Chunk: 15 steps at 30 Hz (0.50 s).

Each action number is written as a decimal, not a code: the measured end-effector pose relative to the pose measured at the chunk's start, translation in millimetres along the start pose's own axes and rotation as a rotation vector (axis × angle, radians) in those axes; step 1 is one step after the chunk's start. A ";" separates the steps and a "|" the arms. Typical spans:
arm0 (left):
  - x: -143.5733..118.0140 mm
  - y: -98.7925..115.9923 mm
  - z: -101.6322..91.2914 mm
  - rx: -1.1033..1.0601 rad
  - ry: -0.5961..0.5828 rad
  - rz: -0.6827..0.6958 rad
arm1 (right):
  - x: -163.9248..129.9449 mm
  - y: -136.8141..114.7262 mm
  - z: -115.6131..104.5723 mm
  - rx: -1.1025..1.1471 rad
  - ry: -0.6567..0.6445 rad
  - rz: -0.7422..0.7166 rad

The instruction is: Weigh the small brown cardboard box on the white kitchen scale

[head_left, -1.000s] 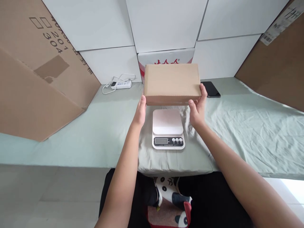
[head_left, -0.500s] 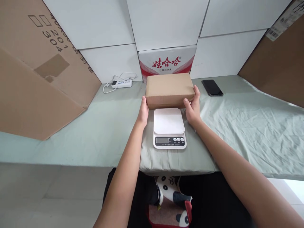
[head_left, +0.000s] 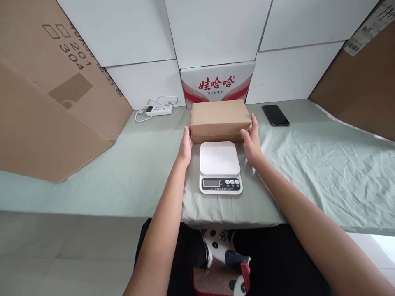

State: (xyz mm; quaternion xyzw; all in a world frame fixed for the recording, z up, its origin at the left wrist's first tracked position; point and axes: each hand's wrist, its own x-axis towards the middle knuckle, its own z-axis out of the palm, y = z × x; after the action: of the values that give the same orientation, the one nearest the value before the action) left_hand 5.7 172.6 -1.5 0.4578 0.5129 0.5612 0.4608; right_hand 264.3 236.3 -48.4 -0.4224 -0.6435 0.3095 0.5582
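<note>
A closed brown cardboard box (head_left: 220, 123) lies behind a white kitchen scale (head_left: 219, 158), close to its back edge. My left hand (head_left: 185, 146) presses against the box's left end, its fingers partly hidden by the box side. At the right end is my right hand (head_left: 252, 142), with the thumb by the front corner and the fingers along the side. Between my forearms, the scale's platform carries nothing; its dark display is blank and several round buttons sit beside it.
A red and white carton (head_left: 217, 84) stands against white panels behind the box. A white power strip with its cable (head_left: 159, 109) lies at back left, a black phone (head_left: 275, 115) at back right. Large cardboard sheets (head_left: 61, 102) flank the cloth-covered table (head_left: 138, 176).
The cardboard box has come down slightly between my hands. My right thumb has shifted toward the box's front right corner. The scale stays where it was.
</note>
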 end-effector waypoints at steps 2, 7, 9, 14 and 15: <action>0.3 -1.5 -0.6 0.000 -0.015 -0.017 | -0.7 -1.1 3.2 0.011 0.010 0.002; -0.2 0.3 -1.5 0.055 -0.017 -0.001 | -2.2 -3.4 4.2 0.020 -0.004 0.006; -2.5 4.7 -0.9 0.059 -0.015 0.042 | -2.5 -9.6 1.1 0.009 -0.012 -0.014; -19.8 16.1 -0.5 0.014 0.033 0.249 | -7.4 -44.2 -6.7 -0.043 0.045 -0.142; -25.2 16.8 -1.6 0.002 0.058 0.278 | -10.9 -51.4 -7.7 -0.050 0.053 -0.168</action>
State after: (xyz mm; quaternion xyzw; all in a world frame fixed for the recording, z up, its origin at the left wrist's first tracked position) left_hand 7.3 146.6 14.0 0.5086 0.4581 0.6322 0.3631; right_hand 261.9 202.9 -7.2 -0.3889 -0.6692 0.2339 0.5884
